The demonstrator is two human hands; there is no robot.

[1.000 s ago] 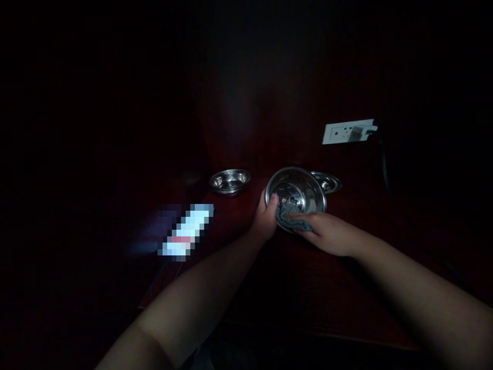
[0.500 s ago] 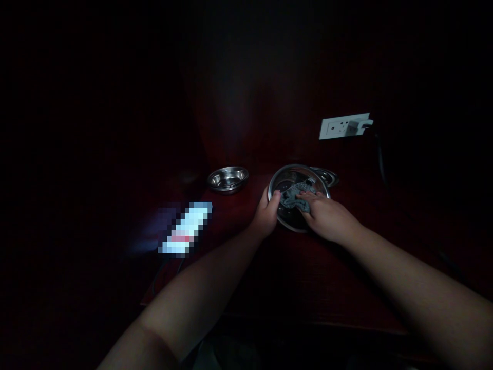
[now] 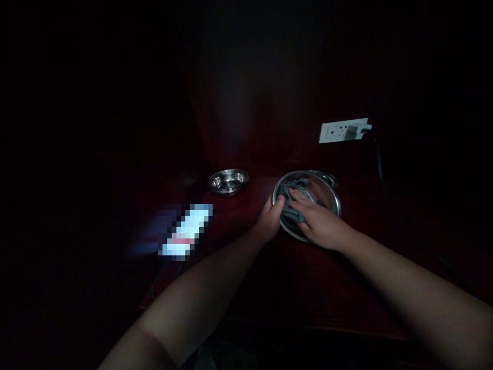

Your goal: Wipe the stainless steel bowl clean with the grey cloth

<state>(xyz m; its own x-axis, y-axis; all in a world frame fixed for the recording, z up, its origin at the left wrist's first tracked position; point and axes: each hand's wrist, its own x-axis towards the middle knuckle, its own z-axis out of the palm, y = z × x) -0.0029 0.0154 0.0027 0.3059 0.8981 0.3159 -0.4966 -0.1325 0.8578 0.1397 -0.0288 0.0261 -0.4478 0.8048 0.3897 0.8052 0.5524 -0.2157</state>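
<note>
Cloth point(image 3: 293, 213) lies inside the tilted steel bowl point(image 3: 326, 196), directly beneath the extended, slightly spread fingers of the right hand point(image 3: 320, 223), the nearer one; whether its thumb pinches the fabric cannot be told. Left hand point(image 3: 271, 220) clamps the left rim, thumb inside, other fingers hidden. Relative to half a second earlier, the cloth sits further left within the bowl
</note>
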